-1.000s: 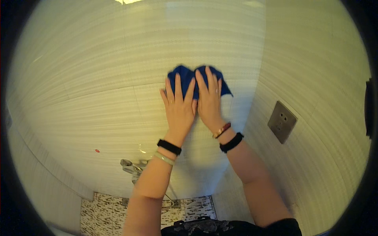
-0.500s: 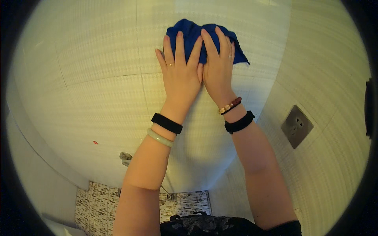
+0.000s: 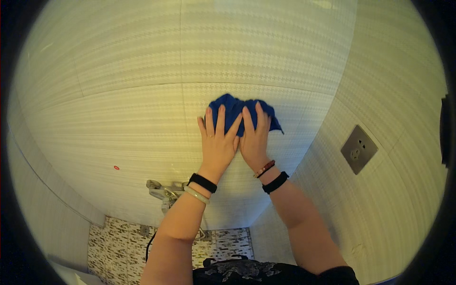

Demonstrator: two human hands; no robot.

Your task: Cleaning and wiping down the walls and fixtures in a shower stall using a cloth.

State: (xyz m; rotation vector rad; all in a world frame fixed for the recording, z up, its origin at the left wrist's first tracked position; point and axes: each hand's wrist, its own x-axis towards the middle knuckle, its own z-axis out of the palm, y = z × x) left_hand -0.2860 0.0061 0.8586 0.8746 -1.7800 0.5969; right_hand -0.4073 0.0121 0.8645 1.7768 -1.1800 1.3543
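Note:
A blue cloth (image 3: 229, 105) lies bunched against the pale patterned wall tiles (image 3: 137, 123), its pointed right corner sticking out. My left hand (image 3: 218, 142) presses on the cloth's left part with spread fingers, a ring on one of them. Close beside it, my right hand (image 3: 255, 138) rests flat over the right part, fingers stretched upward. The two hands nearly meet at the thumbs. Both palms face the wall, so the cloth beneath them is partly hidden. Each wrist wears a black band; the left also has a pale bangle, the right a beaded bracelet.
A metal shower tap (image 3: 166, 192) juts from the wall just left of my left forearm. On the right-hand wall sits a grey power socket (image 3: 359, 149). A small red sticker (image 3: 116, 167) marks the wall at left. Mosaic floor tiles (image 3: 118, 247) show below.
Both hands and the blue cloth have slid down the wall, from above the horizontal tile joint to below it. More of the shower tap now shows beside my left forearm.

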